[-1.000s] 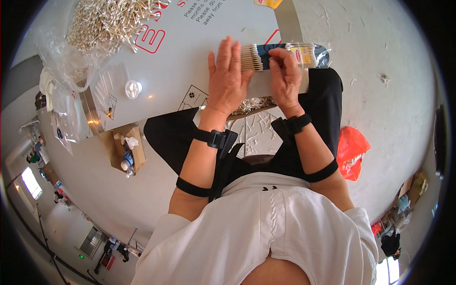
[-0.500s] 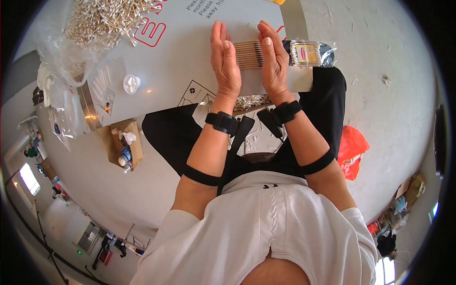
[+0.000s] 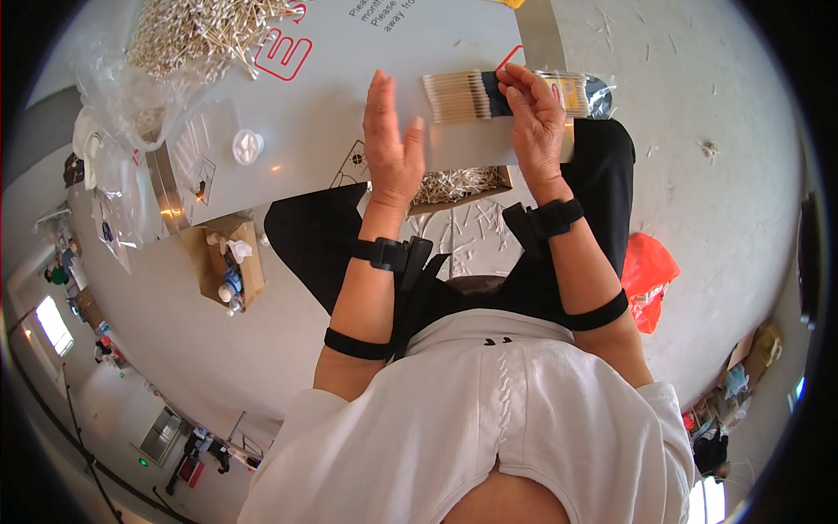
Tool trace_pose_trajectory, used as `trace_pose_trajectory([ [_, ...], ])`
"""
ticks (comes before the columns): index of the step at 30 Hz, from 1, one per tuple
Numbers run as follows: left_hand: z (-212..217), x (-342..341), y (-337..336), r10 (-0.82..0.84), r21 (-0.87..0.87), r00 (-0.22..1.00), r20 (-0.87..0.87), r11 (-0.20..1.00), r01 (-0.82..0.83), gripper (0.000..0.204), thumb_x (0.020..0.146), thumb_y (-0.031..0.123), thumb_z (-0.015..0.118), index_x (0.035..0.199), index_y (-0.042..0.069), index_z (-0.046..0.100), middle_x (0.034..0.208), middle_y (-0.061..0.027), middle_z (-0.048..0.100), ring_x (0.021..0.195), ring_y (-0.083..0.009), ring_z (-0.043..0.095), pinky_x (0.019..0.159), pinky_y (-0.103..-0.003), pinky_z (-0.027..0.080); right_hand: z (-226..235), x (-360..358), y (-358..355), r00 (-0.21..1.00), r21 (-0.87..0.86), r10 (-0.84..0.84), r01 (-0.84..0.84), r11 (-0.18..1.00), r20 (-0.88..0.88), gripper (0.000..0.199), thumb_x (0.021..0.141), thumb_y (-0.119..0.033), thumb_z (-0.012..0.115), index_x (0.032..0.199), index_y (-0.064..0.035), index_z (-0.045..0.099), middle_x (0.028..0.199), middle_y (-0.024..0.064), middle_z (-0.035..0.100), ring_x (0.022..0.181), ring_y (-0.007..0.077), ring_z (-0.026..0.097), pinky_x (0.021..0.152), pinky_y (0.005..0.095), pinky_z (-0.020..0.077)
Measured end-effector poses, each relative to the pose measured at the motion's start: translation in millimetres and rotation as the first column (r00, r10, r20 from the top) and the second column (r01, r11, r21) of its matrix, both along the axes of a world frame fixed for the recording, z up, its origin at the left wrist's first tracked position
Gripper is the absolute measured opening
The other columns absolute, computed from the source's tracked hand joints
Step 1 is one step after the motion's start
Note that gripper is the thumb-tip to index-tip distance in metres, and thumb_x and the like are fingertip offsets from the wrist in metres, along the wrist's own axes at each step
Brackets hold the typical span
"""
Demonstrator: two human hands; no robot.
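bundle of cotton swabs [image 3: 461, 94] lying crosswise in front of the person, long axis running left to right, its pale tips pointing toward the left hand [image 3: 391, 148]. right hand [image 3: 534, 122] is the grip that has it: fingers closed over the dark band at the bundle's middle, holding it just above the grey counter [image 3: 349, 105]. to the right of this grip the bundle carries on into a clear plastic sleeve [image 3: 583, 87] with a yellow label, so only the left part of the swabs shows bare. left hand stands apart from the bundle, palm flat and upright, fingers straight and together, facing the swab tips; a narrow gap shows between palm and tips, and nothing is held in it. of the 2 hands the right is on the bundle, the left near it and square to its axis. judged from this, any squaring of the tips would run along the long axis, from the left palm toward the right grip. whether the swabs sit flush at the tip end cannot be told at this scale. beyond the left hand, well apart, a loose heap of swabs [image 3: 201, 35] lies on the counter beside a small white cap [image 3: 248, 146]; below the counter edge, between the 2 wrists, an open box of swabs [image 3: 458, 185] rests on the floor.
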State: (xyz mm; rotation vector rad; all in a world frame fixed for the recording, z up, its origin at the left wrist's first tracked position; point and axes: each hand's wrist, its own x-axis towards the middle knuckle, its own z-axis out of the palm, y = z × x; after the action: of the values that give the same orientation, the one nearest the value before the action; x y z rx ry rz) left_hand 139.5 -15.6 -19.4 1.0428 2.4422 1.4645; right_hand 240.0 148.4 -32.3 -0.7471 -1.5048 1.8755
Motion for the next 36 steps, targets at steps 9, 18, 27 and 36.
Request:
trace_pose_trajectory([
  [9,8,16,25,-0.243,-0.524,0.925,-0.293,0.85,0.058,0.096,0.083,0.061,0.061,0.153,0.006,0.024,0.161,-0.0152,0.019,0.15,-0.031,0.016,0.118,-0.057,0.01,8,12,4,0.965,0.525,-0.037,-0.109,0.844,0.26,0.015,0.084,0.005,0.062,0.098,-0.0009,0.065,0.101,0.0102,0.065,0.089,0.0246,0.066,0.077,0.0305,0.0536],
  [18,-4,16,28,-0.29,-0.575,0.901,-0.322,0.816,0.057,0.095,0.086,0.069,0.051,0.154,0.008,0.023,0.161,-0.0125,0.021,0.149,-0.029,0.018,0.118,-0.057,0.011,8,16,-1,0.96,0.643,0.003,-0.189,0.742,0.279,0.011,0.08,0.003,0.065,0.088,-0.0038,0.067,0.094,0.0092,0.062,0.082,0.0287,0.065,0.071,0.0359,0.0535],
  [27,-3,18,30,-0.274,-0.567,0.902,-0.335,0.822,0.039,0.094,0.082,0.062,0.061,0.151,0.006,0.029,0.16,-0.0121,0.023,0.149,-0.0262,0.019,0.119,-0.056,0.012,5,15,-2,0.961,0.662,-0.001,-0.19,0.725,0.277,0.013,0.077,0.002,0.066,0.088,-0.0044,0.068,0.094,0.0084,0.062,0.084,0.0281,0.065,0.071,0.0359,0.0537],
  [36,-4,17,30,-0.269,-0.563,0.901,-0.341,0.826,0.033,0.094,0.082,0.062,0.062,0.151,0.006,0.03,0.16,-0.0121,0.024,0.149,-0.0261,0.019,0.119,-0.057,0.011,6,16,-2,0.956,0.71,0.006,-0.221,0.669,0.292,0.013,0.077,0.002,0.065,0.088,-0.0051,0.068,0.096,0.0092,0.061,0.083,0.0292,0.064,0.071,0.0371,0.0537],
])
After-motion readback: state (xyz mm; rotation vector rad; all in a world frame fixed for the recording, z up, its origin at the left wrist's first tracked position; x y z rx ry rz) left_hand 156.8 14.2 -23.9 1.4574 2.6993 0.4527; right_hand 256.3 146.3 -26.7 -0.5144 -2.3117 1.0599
